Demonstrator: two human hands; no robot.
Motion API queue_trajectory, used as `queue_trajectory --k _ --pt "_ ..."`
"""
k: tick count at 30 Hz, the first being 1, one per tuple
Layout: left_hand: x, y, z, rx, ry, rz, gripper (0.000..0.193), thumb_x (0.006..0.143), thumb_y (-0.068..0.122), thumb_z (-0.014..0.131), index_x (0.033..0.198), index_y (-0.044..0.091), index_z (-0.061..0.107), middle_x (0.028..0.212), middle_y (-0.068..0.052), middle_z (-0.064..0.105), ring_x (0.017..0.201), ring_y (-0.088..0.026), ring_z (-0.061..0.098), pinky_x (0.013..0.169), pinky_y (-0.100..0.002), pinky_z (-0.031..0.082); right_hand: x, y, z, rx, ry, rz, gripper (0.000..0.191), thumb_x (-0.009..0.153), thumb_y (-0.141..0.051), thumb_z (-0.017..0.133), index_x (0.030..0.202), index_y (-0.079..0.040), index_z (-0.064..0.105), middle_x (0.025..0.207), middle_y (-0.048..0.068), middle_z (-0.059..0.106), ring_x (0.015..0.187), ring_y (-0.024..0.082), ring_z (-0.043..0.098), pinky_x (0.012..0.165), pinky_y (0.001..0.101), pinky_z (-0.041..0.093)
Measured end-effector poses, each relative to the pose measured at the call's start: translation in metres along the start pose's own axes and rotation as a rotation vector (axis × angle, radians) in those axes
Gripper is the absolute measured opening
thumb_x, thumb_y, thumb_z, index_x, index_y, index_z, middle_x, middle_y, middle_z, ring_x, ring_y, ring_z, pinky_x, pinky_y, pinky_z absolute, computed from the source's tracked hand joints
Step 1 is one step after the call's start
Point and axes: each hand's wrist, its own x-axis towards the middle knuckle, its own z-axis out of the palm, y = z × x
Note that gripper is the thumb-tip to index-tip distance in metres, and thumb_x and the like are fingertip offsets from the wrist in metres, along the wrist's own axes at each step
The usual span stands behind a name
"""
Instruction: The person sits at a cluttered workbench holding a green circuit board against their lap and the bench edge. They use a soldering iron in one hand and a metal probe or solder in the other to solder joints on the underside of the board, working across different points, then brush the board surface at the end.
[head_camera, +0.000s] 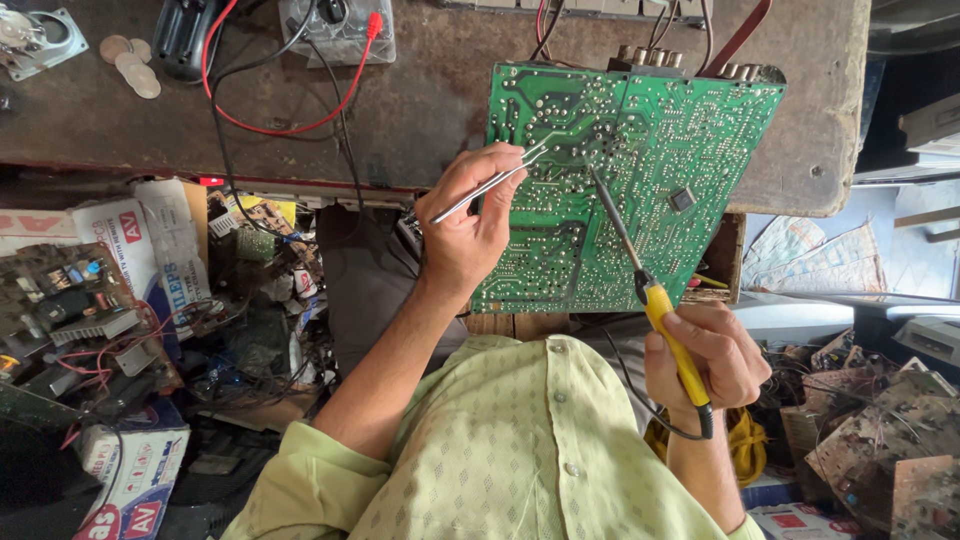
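Overhead, circuit board (640, 180) overhangs workbench (420, 110) edge, both tools touching.

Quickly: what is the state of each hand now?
Left hand: closed, holding metal tweezers.
Right hand: closed, holding yellow-handled soldering iron.

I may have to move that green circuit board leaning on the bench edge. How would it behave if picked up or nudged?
The green circuit board looks like a thin, flat, rigid sheet, so it would probably stay stiff and feel light. It stands tilted against the workbench edge, so a push could slide or tip it. Wires at its top edge may tug back.
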Motion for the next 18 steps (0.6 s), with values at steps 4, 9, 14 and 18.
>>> queue_trajectory --k 4,9,14,18 --pt "0.0 0.001 0.0 0.004 0.0 0.004 0.012 0.101 -0.001 0.073 0.112 0.0 0.067 0.111 -0.011 0.074 0.104 -0.021 0.074 0.095 -0.031 0.06 -0.006 -0.001 -0.001 0.019 -0.008 0.002 0.009 0.087 0.004 0.073 0.092 0.004 0.065 0.085 0.018 0.067 0.067 0.02 0.065 0.061 0.0275 0.052" --pt "0.0 0.0 0.0 0.016 -0.002 0.01 0.012 0.101 -0.001 0.072 0.112 0.0 0.067 0.111 -0.011 0.075 0.104 -0.021 0.074 0.095 -0.031 0.06 -0.009 -0.003 -0.004 0.032 -0.047 -0.014 0.01 0.081 0.004 0.071 0.089 0.004 0.065 0.081 0.017 0.066 0.066 0.02 0.063 0.058 0.0279 0.05" --pt "-0.004 -0.001 0.002 -0.003 0.015 -0.024 0.012 0.1 -0.002 0.073 0.111 0.0 0.068 0.11 -0.011 0.075 0.101 -0.02 0.075 0.092 -0.03 0.06 -0.014 -0.008 -0.006 0.033 -0.061 -0.057 0.011 0.08 0.002 0.071 0.088 0.004 0.064 0.078 0.016 0.066 0.063 0.021 0.063 0.06 0.0312 0.05" --pt "-0.004 -0.003 0.003 0.029 0.034 0.019 0.013 0.099 -0.003 0.074 0.11 0.0 0.069 0.109 -0.011 0.075 0.099 -0.019 0.075 0.091 -0.029 0.06 -0.024 -0.014 -0.006 0.023 -0.019 -0.086 0.009 0.081 0.001 0.071 0.086 0.003 0.064 0.075 0.014 0.065 0.061 0.02 0.063 0.057 0.0305 0.049"
